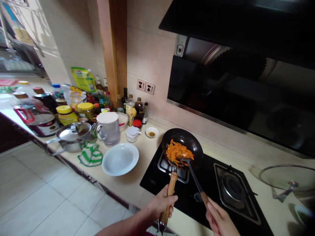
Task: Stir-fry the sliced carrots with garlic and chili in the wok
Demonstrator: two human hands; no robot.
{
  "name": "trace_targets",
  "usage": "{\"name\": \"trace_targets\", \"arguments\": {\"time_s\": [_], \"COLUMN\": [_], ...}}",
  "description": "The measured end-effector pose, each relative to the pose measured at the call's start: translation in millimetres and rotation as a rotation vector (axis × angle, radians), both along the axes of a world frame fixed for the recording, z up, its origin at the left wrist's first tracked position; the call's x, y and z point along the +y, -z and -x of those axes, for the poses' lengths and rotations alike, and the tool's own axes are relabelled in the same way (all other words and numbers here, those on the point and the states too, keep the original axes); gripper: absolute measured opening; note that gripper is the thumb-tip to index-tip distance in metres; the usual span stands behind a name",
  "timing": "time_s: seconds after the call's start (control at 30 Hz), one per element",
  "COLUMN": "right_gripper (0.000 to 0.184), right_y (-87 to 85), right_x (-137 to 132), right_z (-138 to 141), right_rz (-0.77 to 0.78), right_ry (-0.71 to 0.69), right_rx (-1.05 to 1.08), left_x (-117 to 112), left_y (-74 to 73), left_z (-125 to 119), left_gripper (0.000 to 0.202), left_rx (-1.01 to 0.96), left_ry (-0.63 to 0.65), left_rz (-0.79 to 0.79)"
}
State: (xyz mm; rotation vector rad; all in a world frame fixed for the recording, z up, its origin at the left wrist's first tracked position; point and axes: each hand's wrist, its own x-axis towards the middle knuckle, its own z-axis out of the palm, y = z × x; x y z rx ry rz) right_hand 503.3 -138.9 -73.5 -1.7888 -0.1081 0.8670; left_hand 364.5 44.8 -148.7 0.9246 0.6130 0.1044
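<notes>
My left hand (162, 201) is wrapped round the wooden handle of a black wok (190, 139), which sits tilted over the left burner. In my right hand (219, 216) is a spatula (195, 177) with a dark metal shaft and brown handle. Its head lies among orange strips (178, 151), which look like carrot, in the wok. Bits of green show among the strips. Left of the wok, a white plate (120, 159) with nothing on it rests near the counter's front edge.
Beside the plate are a green-and-white cloth (91, 154), a lidded pot (75, 134) and a clear pitcher (109, 129). A small striped bowl (151, 132) stands behind. Several bottles line the wall. Right of the free burner (232, 186) is a glass lid (287, 178). The range hood (236, 88) overhangs.
</notes>
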Motion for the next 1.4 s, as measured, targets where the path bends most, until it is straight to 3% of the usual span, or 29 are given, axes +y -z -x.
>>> {"name": "trace_targets", "arguments": {"time_s": [0.13,0.23,0.33,0.5,0.57,0.63,0.73,0.83,0.97,1.07,1.17,1.23,1.3,1.33,1.4], "right_gripper": [0.066,0.057,0.059,0.069,0.073,0.074,0.068,0.057,0.055,0.066,0.074,0.067,0.045,0.036,0.027], "right_y": [1.3,5.0,10.2,11.4,9.7,7.7,4.8,3.0,-7.2,-34.9,-81.2,-118.8,-157.6,-176.2,-208.5], "right_x": [68,94,84,20,8,18,59,93,79,51,45,56,77,90,118], "right_z": [-11,-17,-12,4,4,0,-10,-15,-13,-23,-50,-72,-90,-95,-99], "right_rz": [-0.210,-0.281,-0.223,-0.029,0.018,-0.022,-0.187,-0.270,-0.132,-0.024,0.110,0.331,0.460,0.502,0.746], "right_ry": [-0.041,-0.060,-0.068,-0.101,-0.082,-0.046,0.006,-0.038,-0.173,-0.241,-0.338,-0.440,-0.643,-0.760,-0.882], "right_rx": [0.005,0.006,0.022,0.097,0.086,0.054,0.004,-0.002,0.028,-0.102,-0.300,-0.438,-0.622,-0.722,-0.834], "left_x": [4,8,10,9,9,8,7,7,10,14,17,17,16,15,15], "left_y": [-1.3,-2.2,-1.6,-0.8,-2.6,-5.4,-9.1,-9.5,-7.2,-8.0,-10.2,-10.5,-9.4,-8.5,-6.8], "left_z": [2,4,6,6,6,6,7,8,7,5,3,1,0,0,-1], "left_gripper": [0.046,0.045,0.046,0.046,0.047,0.047,0.046,0.047,0.047,0.047,0.045,0.042,0.040,0.040,0.042], "left_rx": [0.002,-0.015,-0.028,-0.013,-0.012,-0.010,-0.003,-0.010,-0.037,-0.064,-0.066,-0.052,-0.046,-0.045,-0.045], "left_ry": [-0.004,0.012,0.023,0.011,0.012,0.014,0.015,0.024,0.029,0.011,0.010,0.017,0.012,0.010,0.009], "left_rz": [-0.006,-0.025,-0.016,0.011,0.013,0.013,0.003,0.004,0.023,0.008,0.007,0.001,-0.010,-0.013,-0.011]}}
